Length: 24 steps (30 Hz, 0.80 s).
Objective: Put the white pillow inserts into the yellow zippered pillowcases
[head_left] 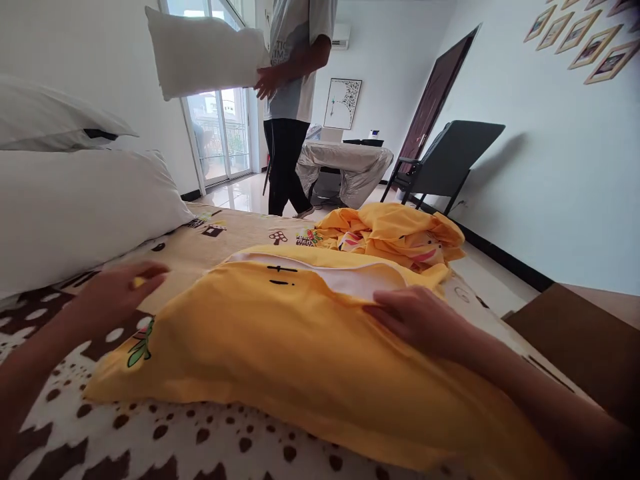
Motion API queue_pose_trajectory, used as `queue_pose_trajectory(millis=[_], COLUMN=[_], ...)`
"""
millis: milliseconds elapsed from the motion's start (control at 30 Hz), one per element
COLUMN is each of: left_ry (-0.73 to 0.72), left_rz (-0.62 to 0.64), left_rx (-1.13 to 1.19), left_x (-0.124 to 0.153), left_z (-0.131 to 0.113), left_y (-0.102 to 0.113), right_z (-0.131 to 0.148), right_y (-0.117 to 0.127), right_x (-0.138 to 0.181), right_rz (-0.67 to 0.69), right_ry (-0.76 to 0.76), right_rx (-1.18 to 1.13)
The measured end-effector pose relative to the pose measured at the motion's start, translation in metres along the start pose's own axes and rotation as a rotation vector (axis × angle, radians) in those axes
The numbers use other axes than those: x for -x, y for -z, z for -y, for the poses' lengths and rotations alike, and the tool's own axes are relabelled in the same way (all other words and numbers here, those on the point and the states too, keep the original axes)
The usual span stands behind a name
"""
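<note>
A yellow pillowcase [280, 333] lies across the bed in front of me, filled out by a white pillow [350, 279] that shows through its long opening. My right hand [415, 317] grips the edge of that opening on the right side, fingers closed on the fabric. Over the patterned sheet, left of the pillowcase, my left hand [127, 287] hovers with fingers curved and the thumb apart. A small yellowish spot shows between its thumb and fingers; I cannot make out what it is.
White pillows [75, 207] are stacked at the left. Crumpled yellow bedding [395, 230] lies at the bed's far edge. Beyond it a person [295, 87] stands holding a white pillow [210, 57]. A dark chair [455, 157], a covered table [345, 157] and a brown panel [575, 340] are farther right.
</note>
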<state>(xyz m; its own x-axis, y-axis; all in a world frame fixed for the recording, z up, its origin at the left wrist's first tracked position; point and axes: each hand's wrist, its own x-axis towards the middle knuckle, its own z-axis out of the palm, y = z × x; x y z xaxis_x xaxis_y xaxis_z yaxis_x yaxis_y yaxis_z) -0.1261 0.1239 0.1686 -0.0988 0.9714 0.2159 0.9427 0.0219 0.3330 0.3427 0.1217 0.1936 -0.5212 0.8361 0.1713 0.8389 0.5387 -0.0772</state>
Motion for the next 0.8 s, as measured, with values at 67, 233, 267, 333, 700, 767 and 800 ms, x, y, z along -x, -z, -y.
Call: queue_pose_trajectory(millis=[67,233,267,333,700,767,800], left_ry=[-0.241,-0.475,-0.469,-0.467,-0.448,-0.429,-0.454], left_rz=[0.06,0.342,0.373,0.384,0.27,0.203,0.153], left_rx=[0.111,0.101,0.109,0.125,0.19,0.221,0.217], left_x=[-0.016,-0.061,-0.066,-0.068,-0.045,-0.047,-0.046], left_z=[-0.04,-0.1,-0.105,-0.11,-0.075,-0.085,-0.096], left_y=[-0.002,-0.049,-0.057,-0.066,-0.054,-0.046,-0.041], right_z=[0.008,-0.015,-0.025,-0.045,-0.038,-0.026,-0.02], right_y=[-0.002,0.022,0.027,0.028,0.019,0.052,0.068], right_x=[0.002,0.018,0.022,0.03,-0.005,-0.016,-0.021], right_rz=[0.047,0.019,0.023,0.05,-0.285,-0.502,-0.619], right_ry=[0.047,0.007,-0.01,-0.038,-0.136,-0.236,-0.309], right_rx=[0.027,-0.004,-0.019,-0.058,0.096,-0.094,-0.199])
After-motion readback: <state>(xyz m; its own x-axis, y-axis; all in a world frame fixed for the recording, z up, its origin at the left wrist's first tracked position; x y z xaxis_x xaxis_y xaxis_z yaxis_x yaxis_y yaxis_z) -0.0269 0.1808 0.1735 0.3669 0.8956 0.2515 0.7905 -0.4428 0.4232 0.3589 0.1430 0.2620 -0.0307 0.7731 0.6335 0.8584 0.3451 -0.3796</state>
